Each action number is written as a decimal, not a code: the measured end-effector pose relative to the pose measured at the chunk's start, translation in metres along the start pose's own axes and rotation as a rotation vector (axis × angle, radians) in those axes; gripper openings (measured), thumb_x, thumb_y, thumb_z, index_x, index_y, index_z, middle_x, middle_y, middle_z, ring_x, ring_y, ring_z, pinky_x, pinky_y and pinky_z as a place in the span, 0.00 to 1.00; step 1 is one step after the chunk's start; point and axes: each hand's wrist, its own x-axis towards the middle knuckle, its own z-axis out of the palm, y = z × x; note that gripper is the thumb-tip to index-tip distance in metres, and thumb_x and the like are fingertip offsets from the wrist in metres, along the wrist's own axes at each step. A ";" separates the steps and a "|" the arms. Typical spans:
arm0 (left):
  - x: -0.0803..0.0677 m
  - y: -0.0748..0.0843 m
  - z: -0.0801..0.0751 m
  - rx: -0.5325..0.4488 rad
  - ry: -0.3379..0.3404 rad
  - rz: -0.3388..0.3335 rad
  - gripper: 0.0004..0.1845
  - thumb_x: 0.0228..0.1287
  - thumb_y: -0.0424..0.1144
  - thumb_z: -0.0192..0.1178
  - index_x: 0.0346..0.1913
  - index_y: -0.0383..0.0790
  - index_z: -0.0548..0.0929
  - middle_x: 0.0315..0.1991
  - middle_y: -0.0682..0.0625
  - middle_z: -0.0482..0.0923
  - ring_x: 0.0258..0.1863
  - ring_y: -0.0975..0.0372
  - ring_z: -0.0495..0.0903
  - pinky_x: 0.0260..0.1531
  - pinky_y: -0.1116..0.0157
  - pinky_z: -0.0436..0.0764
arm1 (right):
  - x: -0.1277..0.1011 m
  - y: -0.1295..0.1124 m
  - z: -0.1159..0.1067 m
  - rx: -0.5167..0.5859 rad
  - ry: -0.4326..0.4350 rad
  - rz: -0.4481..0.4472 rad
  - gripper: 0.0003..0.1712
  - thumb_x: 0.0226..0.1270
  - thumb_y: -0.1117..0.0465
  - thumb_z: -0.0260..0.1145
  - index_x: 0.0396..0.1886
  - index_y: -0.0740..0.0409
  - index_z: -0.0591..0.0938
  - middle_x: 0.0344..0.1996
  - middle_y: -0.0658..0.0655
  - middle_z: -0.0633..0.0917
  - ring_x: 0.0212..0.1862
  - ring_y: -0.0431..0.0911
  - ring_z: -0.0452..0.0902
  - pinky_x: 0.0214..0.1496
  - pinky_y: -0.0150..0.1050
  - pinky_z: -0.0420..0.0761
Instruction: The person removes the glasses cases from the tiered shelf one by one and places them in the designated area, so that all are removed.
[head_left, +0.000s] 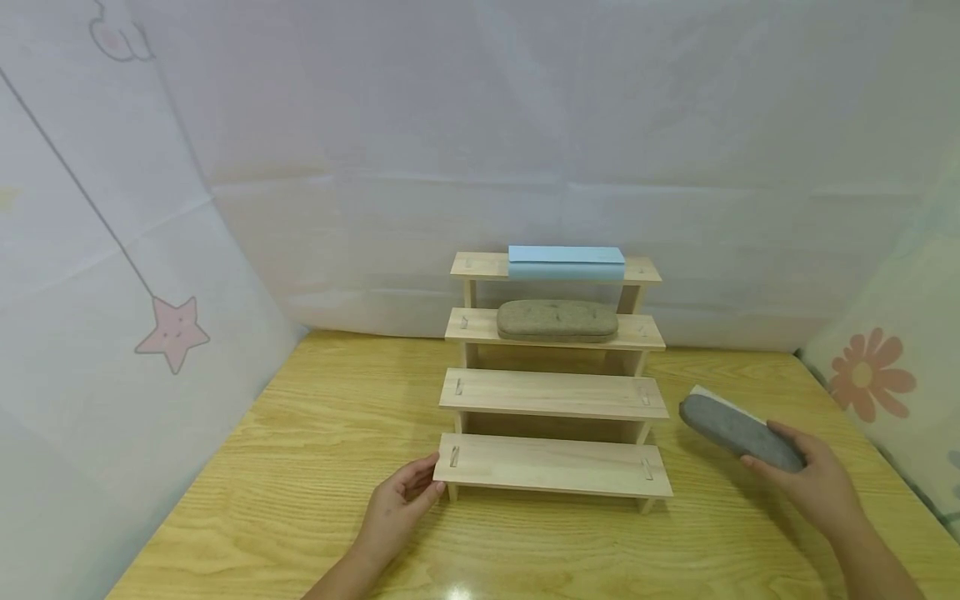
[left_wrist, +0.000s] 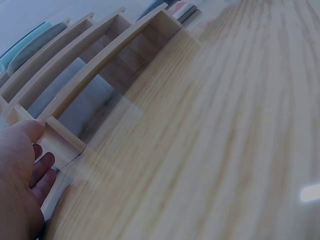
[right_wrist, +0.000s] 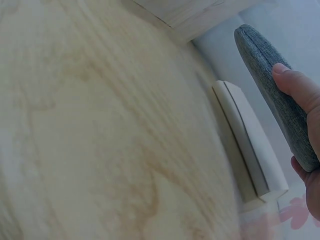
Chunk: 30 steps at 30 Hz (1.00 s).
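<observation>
Left hand (head_left: 397, 504) at near-left corner of rack (head_left: 551, 392), fingers relaxed, touching lowest step's end. Right hand (head_left: 817, 479) curled round grey case (head_left: 738, 433), held above table (head_left: 300, 467) near right edge, just right of rack. White case (right_wrist: 250, 145) lies beneath it. Second step from top: beige case (head_left: 557, 321). Top step: blue case (head_left: 566, 261).

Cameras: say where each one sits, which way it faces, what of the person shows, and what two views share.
Head: above the table, facing forward and down at the rack; left hand and right hand show.
Left wrist: low by the table, facing along the rack; left hand shows.
Right wrist: low, facing the grey case and a white box; right hand shows.
Head and right wrist share the grey case.
</observation>
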 end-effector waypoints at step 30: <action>0.000 0.000 0.000 -0.021 -0.003 -0.002 0.22 0.62 0.34 0.67 0.59 0.35 0.80 0.56 0.39 0.81 0.51 0.66 0.83 0.50 0.74 0.82 | -0.004 0.014 0.032 -0.046 0.081 -0.027 0.49 0.60 0.45 0.72 0.69 0.73 0.65 0.63 0.83 0.67 0.61 0.78 0.62 0.56 0.73 0.66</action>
